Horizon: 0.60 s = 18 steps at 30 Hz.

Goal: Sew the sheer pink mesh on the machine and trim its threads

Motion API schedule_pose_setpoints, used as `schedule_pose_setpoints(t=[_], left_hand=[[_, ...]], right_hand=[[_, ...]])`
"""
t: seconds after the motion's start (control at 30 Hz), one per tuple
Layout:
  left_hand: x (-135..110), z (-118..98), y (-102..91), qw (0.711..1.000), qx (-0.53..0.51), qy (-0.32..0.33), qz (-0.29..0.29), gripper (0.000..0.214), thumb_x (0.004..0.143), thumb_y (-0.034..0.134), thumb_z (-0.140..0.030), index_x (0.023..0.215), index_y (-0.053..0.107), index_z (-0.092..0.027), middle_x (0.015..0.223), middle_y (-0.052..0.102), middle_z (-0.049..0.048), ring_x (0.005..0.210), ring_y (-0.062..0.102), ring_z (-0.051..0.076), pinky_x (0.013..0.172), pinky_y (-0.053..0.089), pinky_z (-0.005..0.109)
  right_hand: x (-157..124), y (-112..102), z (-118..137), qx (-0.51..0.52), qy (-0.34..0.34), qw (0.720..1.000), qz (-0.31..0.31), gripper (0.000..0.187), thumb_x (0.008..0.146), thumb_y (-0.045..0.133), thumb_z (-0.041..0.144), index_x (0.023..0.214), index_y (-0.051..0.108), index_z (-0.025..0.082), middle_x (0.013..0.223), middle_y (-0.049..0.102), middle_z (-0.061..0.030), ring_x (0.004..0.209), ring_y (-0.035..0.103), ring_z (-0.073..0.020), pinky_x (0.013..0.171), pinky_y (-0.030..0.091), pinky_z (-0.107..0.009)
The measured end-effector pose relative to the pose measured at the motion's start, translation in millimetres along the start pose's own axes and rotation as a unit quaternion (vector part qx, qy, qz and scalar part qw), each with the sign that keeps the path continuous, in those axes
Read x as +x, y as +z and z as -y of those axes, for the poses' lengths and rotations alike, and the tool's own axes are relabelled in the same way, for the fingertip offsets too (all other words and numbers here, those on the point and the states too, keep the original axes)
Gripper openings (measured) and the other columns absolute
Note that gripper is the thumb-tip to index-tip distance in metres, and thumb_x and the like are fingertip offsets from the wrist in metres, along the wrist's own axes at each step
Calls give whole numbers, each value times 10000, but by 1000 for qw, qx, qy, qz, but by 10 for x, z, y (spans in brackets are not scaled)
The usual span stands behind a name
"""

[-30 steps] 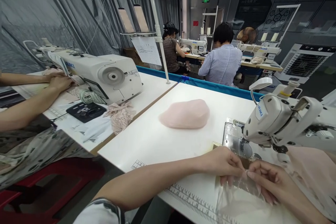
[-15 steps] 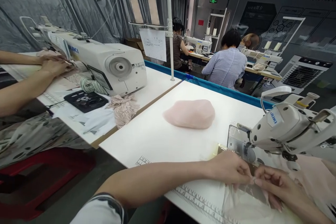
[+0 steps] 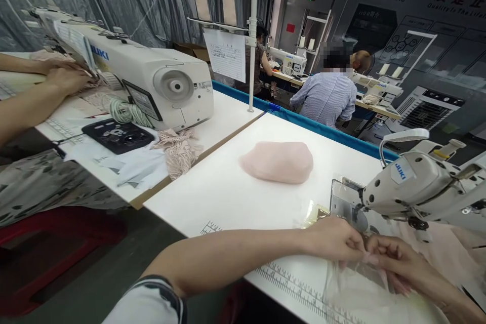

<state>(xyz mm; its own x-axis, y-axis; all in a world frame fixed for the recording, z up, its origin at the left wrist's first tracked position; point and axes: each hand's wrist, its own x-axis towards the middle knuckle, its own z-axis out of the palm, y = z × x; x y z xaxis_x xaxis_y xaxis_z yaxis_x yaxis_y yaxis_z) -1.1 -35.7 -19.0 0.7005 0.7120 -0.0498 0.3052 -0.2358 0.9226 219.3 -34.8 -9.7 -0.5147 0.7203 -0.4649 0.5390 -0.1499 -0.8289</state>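
Both my hands pinch a thin, sheer pale pink fabric (image 3: 353, 288) at the front edge of the sewing machine (image 3: 410, 177) on the right. My left hand (image 3: 336, 238) reaches in from the left, its thumb and forefinger closed on the cloth. Close against its fingertips, my right hand (image 3: 398, 260) grips the same fabric, fingers curled. The fabric hangs down over the table edge below both hands. Just beyond them lies the machine's metal plate (image 3: 343, 200). More pink cloth (image 3: 440, 250) is spread under the machine arm, on the right.
A folded pink fabric piece (image 3: 279, 162) lies on the white table (image 3: 212, 197), which has a printed ruler (image 3: 288, 283). At left, a co-worker's hands (image 3: 70, 78) work at another sewing machine (image 3: 144, 81), near a black phone (image 3: 117, 135) and lace (image 3: 180, 152). A thread-stand pole (image 3: 252, 61) rises behind.
The view has shifted slightly. My hands stay together at the machine, still pinching the sheer fabric, with only a small movement of the fingers.
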Motion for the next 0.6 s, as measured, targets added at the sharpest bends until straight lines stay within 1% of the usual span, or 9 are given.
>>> schedule_pose_setpoints(t=[0.13, 0.27, 0.47, 0.6], left_hand=[[-7, 0, -1, 1000, -9, -6, -3, 125, 849, 639, -302, 783, 668, -200, 478, 556, -83, 569, 590, 87, 643, 424, 198], [-12, -3, -12, 1000, -16, -13, 6, 131, 845, 641, -300, 773, 655, -192, 469, 546, -84, 542, 578, 86, 620, 412, 195], [-19, -56, -61, 999, -10, -31, 26, 119, 827, 658, -298, 768, 651, -194, 480, 540, -82, 545, 580, 87, 613, 402, 196], [-14, -61, -93, 998, -5, -33, 53, 135, 832, 651, -328, 792, 657, -199, 553, 588, -74, 563, 584, 80, 612, 400, 195]], right_hand=[[15, -20, -8, 5, 6, 1000, 10, 441, 781, 642, 590, 756, 484, 179, 454, 423, 92, 313, 341, -40, 371, 145, -204], [24, -45, 7, 21, 3, 999, 35, 412, 801, 642, 551, 750, 469, 180, 455, 444, 91, 318, 350, -34, 367, 139, -197], [44, -79, 26, 1, 14, 998, 56, 330, 839, 637, 472, 775, 502, 178, 431, 483, 74, 346, 409, -57, 385, 184, -194], [79, -109, -17, 14, 5, 997, 80, 335, 817, 660, 471, 757, 507, 179, 419, 484, 68, 338, 424, -70, 365, 228, -180]])
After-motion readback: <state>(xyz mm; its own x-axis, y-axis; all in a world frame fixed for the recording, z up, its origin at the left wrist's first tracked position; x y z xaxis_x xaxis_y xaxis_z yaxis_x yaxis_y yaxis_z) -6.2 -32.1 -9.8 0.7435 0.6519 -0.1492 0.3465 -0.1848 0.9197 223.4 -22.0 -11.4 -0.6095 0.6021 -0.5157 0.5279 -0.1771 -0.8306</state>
